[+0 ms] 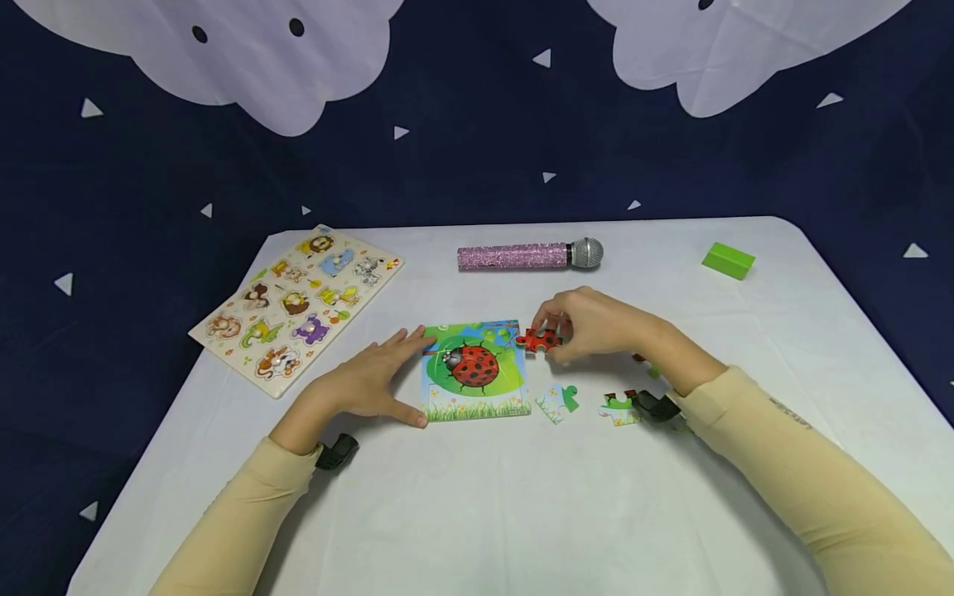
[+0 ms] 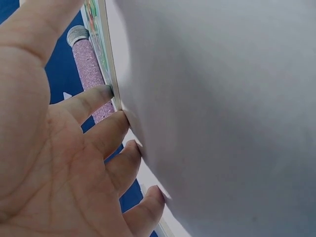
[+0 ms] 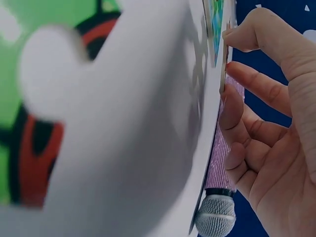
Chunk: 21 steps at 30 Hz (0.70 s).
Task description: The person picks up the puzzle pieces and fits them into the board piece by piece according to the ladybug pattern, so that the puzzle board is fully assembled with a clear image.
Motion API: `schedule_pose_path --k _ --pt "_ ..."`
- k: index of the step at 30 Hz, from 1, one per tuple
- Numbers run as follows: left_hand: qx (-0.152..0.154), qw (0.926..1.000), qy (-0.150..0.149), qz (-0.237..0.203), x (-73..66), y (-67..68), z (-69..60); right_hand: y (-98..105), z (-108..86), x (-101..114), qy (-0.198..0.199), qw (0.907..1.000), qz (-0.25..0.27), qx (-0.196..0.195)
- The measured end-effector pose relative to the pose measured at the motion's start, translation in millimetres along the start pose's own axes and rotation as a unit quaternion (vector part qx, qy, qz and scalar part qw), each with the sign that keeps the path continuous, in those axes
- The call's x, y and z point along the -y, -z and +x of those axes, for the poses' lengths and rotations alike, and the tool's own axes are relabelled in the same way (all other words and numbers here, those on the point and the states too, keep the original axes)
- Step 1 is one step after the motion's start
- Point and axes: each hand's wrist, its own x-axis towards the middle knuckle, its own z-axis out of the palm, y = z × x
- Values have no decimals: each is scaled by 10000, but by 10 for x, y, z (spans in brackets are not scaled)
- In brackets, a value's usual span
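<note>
Now, head view: the right hand pinches a red puzzle piece just beside the ladybug board on the bench; lettering on the sleeve is unreadable. Left wrist: the left hand spreads its fingers by the board's edge. Right wrist: fingers grip the piece, microphone beyond.

A square ladybug picture board lay flat, face up, the left hand at its left edge. The right hand pinched a red, black-spotted jigsaw piece just beside the board; a pale-blue-and-green piece lay nearby.
</note>
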Motion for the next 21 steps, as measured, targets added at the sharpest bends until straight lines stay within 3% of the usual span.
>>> schedule_pose_path --k 21 --pt "17 10000 51 75 -17 17 -1 -213 400 354 568 9978 -166 314"
